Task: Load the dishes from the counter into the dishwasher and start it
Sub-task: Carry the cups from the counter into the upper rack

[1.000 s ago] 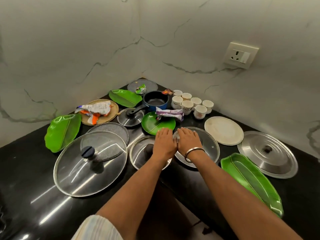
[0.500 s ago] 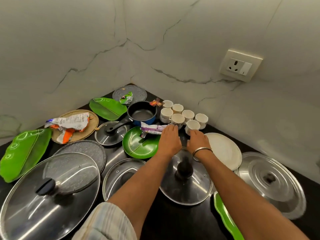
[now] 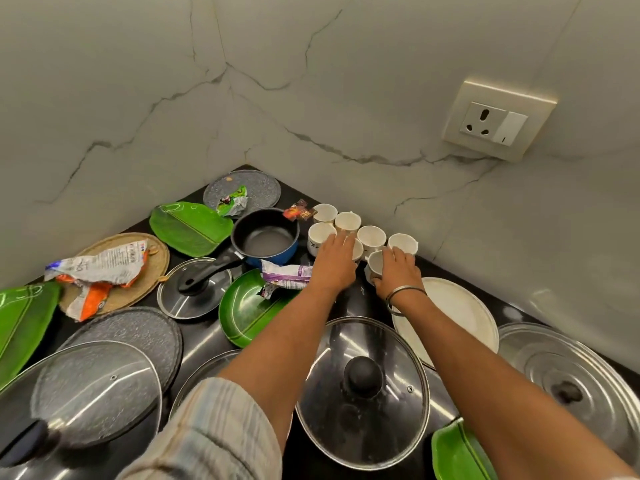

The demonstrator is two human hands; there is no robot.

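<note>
Black stone counter point(image 3: 204, 344), set in a corner of white veined walls. Items counted:

White ceramic cups point(image 3: 371, 236): six, clustered at the back near the right-hand wall. The left hand point(image 3: 334, 263) lies palm down over the cluster, fingers extended onto the cups in the middle; whether it grips one cannot be told. The right hand point(image 3: 396, 271), with a metal bangle point(image 3: 403, 296) at the wrist, has its fingers curled round the nearest cup point(image 3: 375, 266).

Glass lids with black knobs: three in clear view, the middle glass lid point(image 3: 362, 393) lying beneath both forearms. One steel domed lid point(image 3: 568, 386) at the right.

Green leaf-shaped plates point(image 3: 190, 228): three. One round green plate point(image 3: 247, 313). Grey speckled plates point(image 3: 242, 192): two. One white round plate point(image 3: 450, 313), just beside the right wrist. One woven round mat point(image 3: 119, 268).

One blue saucepan point(image 3: 265, 240) with black handle, left of the cups.

Crumpled food wrappers point(image 3: 100, 271): four, lying on the plates and the counter.

One wall socket point(image 3: 497, 121).
</note>
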